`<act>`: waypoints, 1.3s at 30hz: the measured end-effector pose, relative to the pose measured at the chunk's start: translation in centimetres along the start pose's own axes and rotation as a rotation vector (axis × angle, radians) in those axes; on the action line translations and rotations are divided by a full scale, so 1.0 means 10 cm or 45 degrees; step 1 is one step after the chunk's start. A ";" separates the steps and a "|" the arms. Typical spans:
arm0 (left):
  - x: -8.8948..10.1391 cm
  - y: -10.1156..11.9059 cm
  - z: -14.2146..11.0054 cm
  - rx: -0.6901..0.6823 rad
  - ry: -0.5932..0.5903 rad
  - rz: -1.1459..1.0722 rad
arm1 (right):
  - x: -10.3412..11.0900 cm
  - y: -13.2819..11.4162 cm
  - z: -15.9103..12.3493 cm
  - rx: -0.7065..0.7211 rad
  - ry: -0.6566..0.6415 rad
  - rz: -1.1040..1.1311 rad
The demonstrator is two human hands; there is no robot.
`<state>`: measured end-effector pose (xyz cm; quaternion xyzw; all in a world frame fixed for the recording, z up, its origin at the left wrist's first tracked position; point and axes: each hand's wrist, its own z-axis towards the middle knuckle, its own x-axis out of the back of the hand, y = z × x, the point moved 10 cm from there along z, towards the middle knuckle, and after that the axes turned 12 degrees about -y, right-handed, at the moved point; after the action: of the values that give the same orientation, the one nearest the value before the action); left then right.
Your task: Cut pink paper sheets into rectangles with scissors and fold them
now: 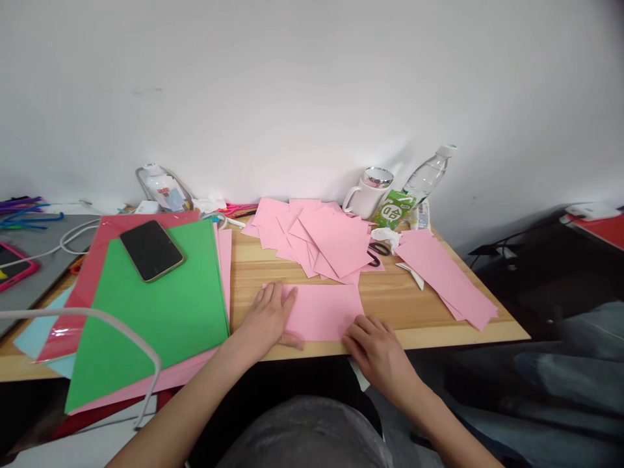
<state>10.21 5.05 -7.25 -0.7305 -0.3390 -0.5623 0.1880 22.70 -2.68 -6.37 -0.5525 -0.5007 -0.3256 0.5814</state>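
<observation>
A pink paper sheet (pixel 324 311) lies flat near the front edge of the wooden table (pixel 390 305). My left hand (pixel 267 318) rests flat on its left end, fingers stretched out and pressing down. My right hand (pixel 377 351) sits at the sheet's lower right corner, fingers curled against the paper's edge. Behind the sheet is a loose pile of pink paper pieces (pixel 314 237). Long pink strips (pixel 446 276) lie to the right.
A green sheet (pixel 166 312) over red and pink sheets fills the left side, with a black phone (pixel 151 249) on top. Black-handled scissors (pixel 376 253), a white mug (pixel 365 192), a green packet (pixel 392 209) and a water bottle (pixel 426 175) stand at the back by the wall.
</observation>
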 end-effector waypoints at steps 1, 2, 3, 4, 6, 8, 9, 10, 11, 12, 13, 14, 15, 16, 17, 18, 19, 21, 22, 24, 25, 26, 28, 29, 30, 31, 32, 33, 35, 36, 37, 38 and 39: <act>0.00 0.00 0.00 -0.003 -0.010 -0.010 | 0.01 0.07 -0.04 -0.017 0.024 -0.011; 0.01 0.00 0.00 -0.006 -0.015 -0.019 | 0.02 0.13 -0.08 -0.034 0.047 -0.025; 0.02 0.01 -0.01 -0.010 -0.014 -0.027 | 0.03 0.19 -0.11 -0.049 0.067 -0.040; 0.03 0.01 -0.01 -0.015 -0.008 -0.032 | 0.04 0.24 -0.13 -0.062 0.084 -0.055; 0.05 0.02 -0.02 -0.020 0.013 -0.038 | 0.06 0.28 -0.16 -0.079 0.109 -0.088; 0.08 0.02 -0.03 -0.025 0.040 -0.045 | 0.10 0.26 -0.18 -0.117 0.159 -0.145; 0.09 0.02 -0.03 -0.027 0.052 -0.048 | 0.13 0.22 -0.18 -0.141 0.214 -0.174; 0.10 0.02 -0.04 -0.029 0.064 -0.049 | 0.17 0.15 -0.19 -0.151 0.285 -0.188; 0.11 0.02 -0.04 -0.031 0.072 -0.045 | 0.20 0.05 -0.21 -0.140 0.367 -0.187; 0.12 0.02 -0.05 -0.032 0.075 -0.037 | 0.22 -0.09 -0.23 -0.088 0.458 -0.150; 0.13 0.02 -0.05 -0.030 0.072 -0.025 | 0.21 -0.26 -0.24 0.024 0.507 -0.084; 0.13 0.03 -0.05 -0.028 0.063 -0.013 | 0.15 -0.46 -0.24 0.152 0.521 -0.060; 0.13 0.05 -0.05 -0.024 0.053 -0.001 | 0.04 -0.65 -0.22 0.266 0.458 -0.089; 0.13 0.06 -0.04 -0.010 0.047 0.011 | -0.06 -0.79 -0.21 0.324 0.428 -0.134; 0.12 0.07 -0.03 0.015 0.045 0.024 | -0.14 -0.87 -0.21 0.332 0.425 -0.172; 0.12 0.08 -0.02 0.048 0.052 0.035 | -0.21 -0.92 -0.21 0.336 0.436 -0.200; 0.12 0.07 -0.02 0.117 0.082 0.058 | -0.26 -0.93 -0.21 0.328 0.456 -0.203; 0.11 0.08 -0.02 0.209 0.135 0.093 | -0.32 -0.88 -0.21 0.293 0.506 -0.165; 0.10 0.10 -0.01 0.221 0.154 0.097 | -0.34 -0.83 -0.20 0.272 0.529 -0.145; 0.06 0.12 -0.01 0.222 0.165 0.111 | -0.36 -0.75 -0.19 0.241 0.557 -0.136; 0.05 0.12 -0.01 0.212 0.168 0.116 | -0.37 -0.73 -0.18 0.234 0.562 -0.150; 0.04 0.11 -0.02 0.201 0.167 0.116 | -0.37 -0.71 -0.18 0.234 0.564 -0.167; 0.05 0.08 -0.03 0.180 0.155 0.101 | -0.35 -0.69 -0.18 0.238 0.570 -0.192; 0.05 0.06 -0.04 0.169 0.139 0.088 | -0.33 -0.67 -0.20 0.238 0.578 -0.198; 0.05 0.05 -0.04 0.156 0.111 0.073 | -0.31 -0.66 -0.21 0.239 0.583 -0.203; 0.05 0.03 -0.04 0.144 0.076 0.060 | -0.29 -0.64 -0.23 0.245 0.583 -0.208; 0.05 0.01 -0.05 0.133 0.043 0.051 | -0.29 -0.63 -0.24 0.253 0.571 -0.214; 0.06 -0.01 -0.06 0.121 0.016 0.044 | -0.29 -0.61 -0.25 0.262 0.553 -0.220; 0.07 -0.05 -0.09 0.114 -0.008 0.036 | -0.32 -0.57 -0.27 0.274 0.508 -0.226; 0.08 -0.07 -0.12 0.119 -0.005 0.032 | -0.33 -0.54 -0.27 0.273 0.492 -0.222; 0.09 -0.10 -0.15 0.129 0.001 0.026 | -0.34 -0.50 -0.29 0.266 0.484 -0.216; 0.09 -0.12 -0.18 0.143 0.005 0.022 | -0.34 -0.46 -0.31 0.257 0.488 -0.213; 0.09 -0.15 -0.21 0.159 0.004 0.020 | -0.34 -0.40 -0.34 0.249 0.501 -0.214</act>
<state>7.81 4.91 -5.94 -0.7192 -0.3673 -0.5394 0.2384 18.75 -7.28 -7.89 -0.3760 -0.4513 -0.4243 0.6892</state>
